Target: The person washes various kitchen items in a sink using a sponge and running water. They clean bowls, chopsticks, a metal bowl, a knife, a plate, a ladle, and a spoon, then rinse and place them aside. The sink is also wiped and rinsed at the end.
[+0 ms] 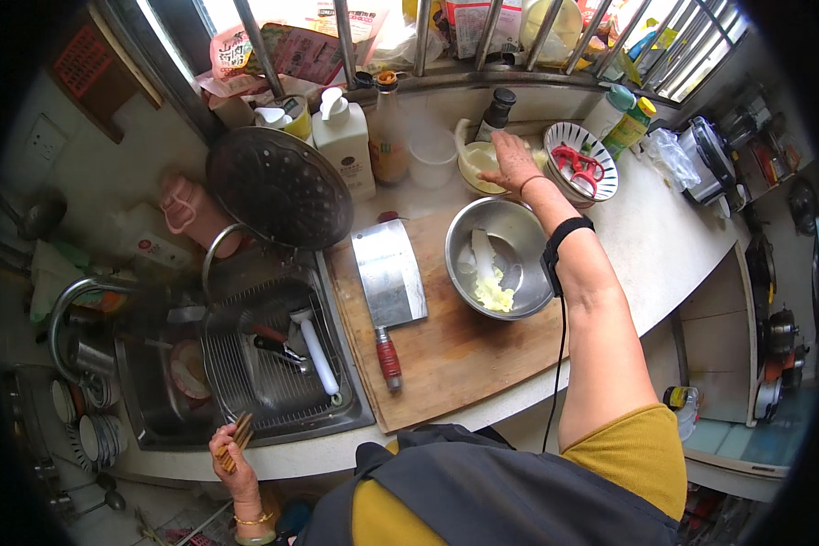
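Note:
My right hand [515, 164] reaches over a pale yellow bowl [476, 167] at the back of the counter, fingers spread; whether it touches anything there is hidden. My left hand [233, 458], at the lower left by the counter's front edge, is closed around a bundle of wooden chopsticks [237, 443]. A steel mixing bowl [461, 263] with a pale leafy vegetable piece [491, 286] inside stands on the wooden cutting board [443, 368]. Left of it on the board lies a cleaver [390, 273] with a red-wrapped handle. A striped bowl [607, 181] holding red-handled scissors [580, 167] stands right of my right hand.
On the left is a sink [157, 430] with a wire rack and utensils. A large dark perforated lid [280, 188] leans behind it. A white pump bottle [345, 147], a sauce bottle [388, 136] and a clear tub [431, 160] line the back. A pressure cooker [706, 160] stands far right.

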`<state>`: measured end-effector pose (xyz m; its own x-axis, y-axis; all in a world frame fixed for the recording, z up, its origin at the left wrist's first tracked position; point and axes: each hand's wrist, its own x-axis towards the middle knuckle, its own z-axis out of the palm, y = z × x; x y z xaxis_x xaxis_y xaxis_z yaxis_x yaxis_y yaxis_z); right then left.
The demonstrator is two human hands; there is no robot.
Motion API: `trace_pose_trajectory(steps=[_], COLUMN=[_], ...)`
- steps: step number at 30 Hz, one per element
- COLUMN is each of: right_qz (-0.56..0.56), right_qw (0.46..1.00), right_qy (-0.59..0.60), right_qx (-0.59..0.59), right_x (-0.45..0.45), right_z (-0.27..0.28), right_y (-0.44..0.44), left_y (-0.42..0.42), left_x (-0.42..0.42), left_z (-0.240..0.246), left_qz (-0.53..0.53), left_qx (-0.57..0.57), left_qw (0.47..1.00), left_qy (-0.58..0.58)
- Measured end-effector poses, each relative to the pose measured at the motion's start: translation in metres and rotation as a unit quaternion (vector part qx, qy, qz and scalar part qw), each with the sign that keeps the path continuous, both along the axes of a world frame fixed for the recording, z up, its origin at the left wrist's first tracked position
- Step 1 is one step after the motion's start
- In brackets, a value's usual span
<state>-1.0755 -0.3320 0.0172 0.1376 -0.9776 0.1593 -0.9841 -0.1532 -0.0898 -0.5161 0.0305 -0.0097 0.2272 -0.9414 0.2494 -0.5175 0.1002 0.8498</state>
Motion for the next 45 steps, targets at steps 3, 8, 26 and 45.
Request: trace_pose_trajectory(steps=[3, 8, 26, 45], right_qz=[0.02, 0.038, 0.072, -0.279], right_qw=[0.995, 0.976, 0.977, 0.757], right_qy=[-0.093, -0.121, -0.168, -0.479], right_qx=[-0.017, 0.176, 0.106, 0.347], right_x=[0.0, 0.007, 0.028, -0.061], right_z=[0.015, 0.008, 0.001, -0.048], right_y=[0.016, 0.064, 0.096, 0.185], left_y=[0.001, -0.002, -0.014, 0.001], left_x=[-0.005, -0.009, -0.007, -0.002], left_z=[0.001, 0.002, 0.003, 0.025], left_qz=[0.002, 0.008, -0.003, -0.005], left_qx=[-0.002, 0.002, -0.014, -0.045], left_qw=[1.0, 1.0, 1.0, 0.993], left_qy=[-0.006, -0.001, -0.015, -0.109])
